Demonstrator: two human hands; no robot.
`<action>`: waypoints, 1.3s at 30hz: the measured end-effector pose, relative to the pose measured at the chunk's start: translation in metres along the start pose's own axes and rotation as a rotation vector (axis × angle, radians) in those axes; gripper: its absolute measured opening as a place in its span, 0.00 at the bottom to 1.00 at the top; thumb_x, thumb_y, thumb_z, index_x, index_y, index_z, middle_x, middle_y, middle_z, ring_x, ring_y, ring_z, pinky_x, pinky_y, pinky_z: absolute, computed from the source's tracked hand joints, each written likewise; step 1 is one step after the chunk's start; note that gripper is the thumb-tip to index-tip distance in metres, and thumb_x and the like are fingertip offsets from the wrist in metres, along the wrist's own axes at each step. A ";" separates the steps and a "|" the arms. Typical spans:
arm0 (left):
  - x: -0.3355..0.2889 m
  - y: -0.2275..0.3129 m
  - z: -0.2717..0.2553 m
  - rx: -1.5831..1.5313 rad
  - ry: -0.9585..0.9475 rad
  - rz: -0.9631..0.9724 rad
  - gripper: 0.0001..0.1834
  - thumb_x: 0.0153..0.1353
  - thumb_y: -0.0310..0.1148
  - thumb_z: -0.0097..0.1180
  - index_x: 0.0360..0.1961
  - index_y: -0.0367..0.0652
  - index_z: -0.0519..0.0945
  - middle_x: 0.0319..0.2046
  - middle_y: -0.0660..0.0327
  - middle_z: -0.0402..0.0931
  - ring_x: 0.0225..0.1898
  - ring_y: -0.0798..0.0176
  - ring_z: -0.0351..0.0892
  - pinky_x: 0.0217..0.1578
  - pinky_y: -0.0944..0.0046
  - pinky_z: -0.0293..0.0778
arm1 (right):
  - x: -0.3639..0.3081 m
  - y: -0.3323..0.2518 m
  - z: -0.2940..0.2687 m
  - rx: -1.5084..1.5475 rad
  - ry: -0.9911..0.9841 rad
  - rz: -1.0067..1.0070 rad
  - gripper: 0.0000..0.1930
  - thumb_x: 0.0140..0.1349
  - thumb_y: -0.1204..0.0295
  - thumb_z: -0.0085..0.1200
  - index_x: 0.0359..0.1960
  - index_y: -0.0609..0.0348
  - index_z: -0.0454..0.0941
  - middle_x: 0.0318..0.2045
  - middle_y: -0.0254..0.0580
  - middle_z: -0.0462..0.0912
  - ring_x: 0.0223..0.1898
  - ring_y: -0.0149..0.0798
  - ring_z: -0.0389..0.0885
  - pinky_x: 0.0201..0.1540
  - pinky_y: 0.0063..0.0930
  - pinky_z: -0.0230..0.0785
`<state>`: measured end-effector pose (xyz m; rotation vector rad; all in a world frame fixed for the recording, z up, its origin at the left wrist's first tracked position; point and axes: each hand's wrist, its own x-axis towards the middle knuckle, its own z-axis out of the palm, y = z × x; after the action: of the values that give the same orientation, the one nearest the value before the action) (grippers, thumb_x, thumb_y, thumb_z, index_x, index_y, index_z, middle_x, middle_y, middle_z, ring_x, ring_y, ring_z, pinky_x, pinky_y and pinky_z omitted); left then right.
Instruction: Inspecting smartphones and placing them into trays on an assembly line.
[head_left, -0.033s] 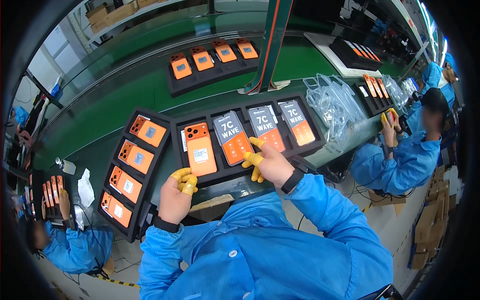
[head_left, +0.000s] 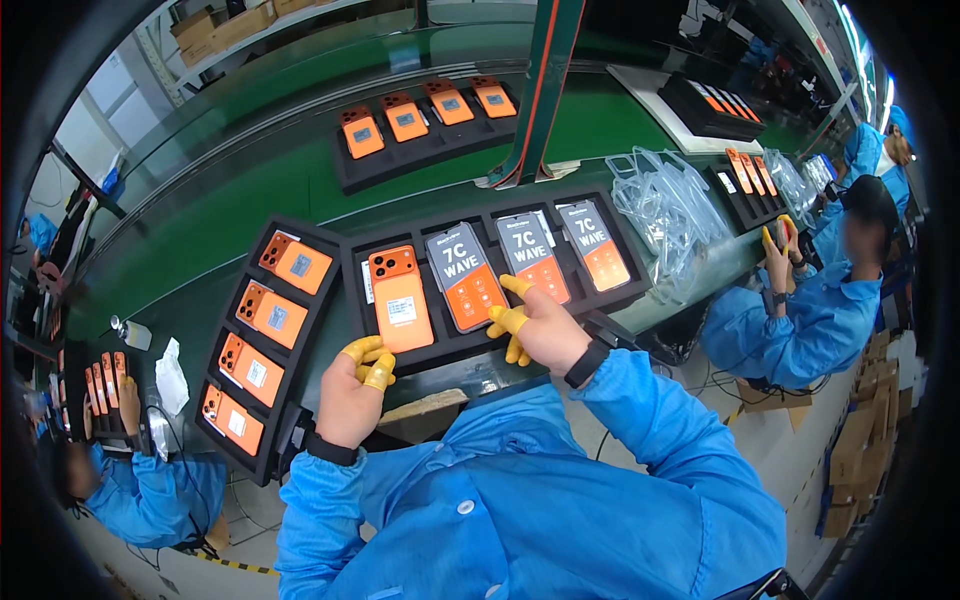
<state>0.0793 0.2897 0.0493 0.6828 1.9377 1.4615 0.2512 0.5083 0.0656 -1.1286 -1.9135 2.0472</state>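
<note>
A black foam tray (head_left: 445,348) lies in front of me with smartphones in its slots. One orange smartphone (head_left: 402,325) lies back up, its camera block and white label showing. Three others are screen up under grey and orange printed films: a left one (head_left: 462,275), a middle one (head_left: 530,250) and a right one (head_left: 598,245). Yellow finger cots cover fingers of both hands. My left hand (head_left: 357,395), fingers bent and apart, is at the tray's near edge beside the orange smartphone's lower corner. My right hand (head_left: 545,328) has its index finger stretched over the middle smartphone's lower edge; its other fingers bend by the tray rim.
A second tray (head_left: 268,370) of orange smartphones adjoins at left; another tray (head_left: 430,150) sits on the green conveyor (head_left: 240,215). Clear plastic pieces (head_left: 665,220) are heaped at right. A green post (head_left: 540,100) stands beyond. Co-workers in blue work at left and right.
My right hand has shifted very slightly to the right. My left hand and the smartphones look the same.
</note>
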 end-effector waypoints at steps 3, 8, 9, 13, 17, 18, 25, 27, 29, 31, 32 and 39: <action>0.000 0.006 -0.002 0.080 -0.028 0.012 0.18 0.68 0.28 0.55 0.57 0.32 0.73 0.42 0.55 0.81 0.35 0.67 0.82 0.37 0.68 0.77 | -0.012 -0.003 -0.006 -0.151 0.007 -0.047 0.31 0.69 0.66 0.54 0.69 0.66 0.58 0.32 0.43 0.84 0.22 0.30 0.78 0.23 0.23 0.70; 0.004 0.019 -0.001 0.285 -0.055 -0.047 0.22 0.67 0.29 0.57 0.59 0.30 0.71 0.45 0.53 0.80 0.36 0.65 0.83 0.37 0.68 0.77 | -0.009 0.027 -0.030 -0.388 0.197 -0.453 0.17 0.62 0.68 0.62 0.49 0.66 0.81 0.29 0.41 0.84 0.24 0.33 0.79 0.30 0.26 0.71; 0.005 0.017 -0.001 0.282 -0.061 -0.044 0.22 0.67 0.29 0.57 0.59 0.30 0.71 0.45 0.53 0.80 0.36 0.65 0.83 0.37 0.68 0.77 | -0.013 0.024 -0.040 -0.423 0.269 -0.451 0.14 0.61 0.69 0.63 0.45 0.64 0.82 0.30 0.45 0.84 0.25 0.34 0.80 0.30 0.28 0.72; 0.013 0.012 0.001 0.228 -0.065 -0.031 0.27 0.64 0.32 0.61 0.60 0.27 0.70 0.47 0.47 0.80 0.37 0.61 0.85 0.37 0.64 0.79 | -0.013 0.030 -0.104 -0.622 0.719 -0.621 0.11 0.60 0.71 0.62 0.42 0.62 0.82 0.31 0.46 0.83 0.27 0.40 0.82 0.31 0.33 0.75; 0.022 0.023 0.005 0.152 -0.078 -0.132 0.33 0.65 0.28 0.58 0.67 0.26 0.60 0.55 0.45 0.75 0.38 0.63 0.82 0.34 0.66 0.79 | -0.019 0.051 -0.174 -0.862 1.042 -0.496 0.14 0.56 0.69 0.64 0.43 0.63 0.81 0.37 0.49 0.81 0.34 0.47 0.81 0.37 0.38 0.74; 0.025 0.025 0.005 0.164 -0.092 -0.142 0.34 0.66 0.28 0.57 0.68 0.27 0.58 0.55 0.44 0.75 0.37 0.64 0.81 0.33 0.66 0.79 | -0.020 0.061 -0.187 -0.879 1.100 -0.459 0.17 0.56 0.68 0.64 0.45 0.63 0.80 0.39 0.51 0.80 0.38 0.51 0.80 0.41 0.41 0.74; 0.032 0.030 0.010 0.046 -0.044 -0.267 0.28 0.71 0.34 0.49 0.68 0.36 0.59 0.50 0.51 0.76 0.30 0.66 0.80 0.29 0.68 0.76 | -0.033 0.126 -0.227 -1.130 1.159 -0.279 0.27 0.49 0.61 0.69 0.51 0.59 0.79 0.43 0.50 0.79 0.48 0.53 0.76 0.49 0.43 0.72; 0.032 0.035 0.013 0.019 -0.022 -0.320 0.27 0.72 0.35 0.48 0.67 0.36 0.60 0.49 0.53 0.76 0.30 0.65 0.80 0.30 0.68 0.76 | -0.028 0.131 -0.229 -1.136 1.189 -0.314 0.27 0.49 0.61 0.70 0.51 0.58 0.79 0.42 0.48 0.79 0.48 0.53 0.76 0.49 0.44 0.71; 0.030 0.033 0.016 0.017 -0.017 -0.292 0.26 0.72 0.36 0.48 0.67 0.37 0.60 0.48 0.54 0.76 0.31 0.65 0.80 0.31 0.68 0.76 | -0.026 0.133 -0.238 -1.118 1.180 -0.329 0.25 0.49 0.61 0.70 0.48 0.58 0.80 0.42 0.48 0.79 0.47 0.53 0.76 0.48 0.43 0.71; 0.027 0.030 0.017 0.010 -0.010 -0.262 0.26 0.72 0.36 0.48 0.67 0.37 0.61 0.48 0.55 0.76 0.31 0.65 0.79 0.32 0.68 0.76 | -0.022 0.137 -0.252 -0.958 1.082 -0.363 0.19 0.50 0.63 0.69 0.42 0.58 0.82 0.40 0.49 0.79 0.45 0.53 0.77 0.48 0.43 0.71; 0.026 0.029 0.017 -0.003 -0.007 -0.260 0.26 0.72 0.36 0.48 0.67 0.38 0.61 0.47 0.55 0.76 0.32 0.65 0.79 0.32 0.67 0.76 | -0.024 0.132 -0.256 -0.859 1.032 -0.297 0.15 0.52 0.63 0.68 0.37 0.58 0.82 0.37 0.49 0.79 0.43 0.52 0.77 0.47 0.42 0.71; 0.013 0.027 0.021 -0.052 0.089 -0.230 0.22 0.73 0.35 0.47 0.64 0.39 0.66 0.48 0.57 0.77 0.34 0.67 0.79 0.33 0.69 0.75 | -0.037 0.123 -0.272 -0.629 1.157 -0.376 0.11 0.55 0.66 0.68 0.33 0.59 0.82 0.33 0.47 0.81 0.33 0.46 0.81 0.38 0.36 0.73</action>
<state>0.0871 0.3200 0.0691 0.3630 1.9640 1.4133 0.4833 0.6844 -0.0085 -1.4153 -1.8239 0.3317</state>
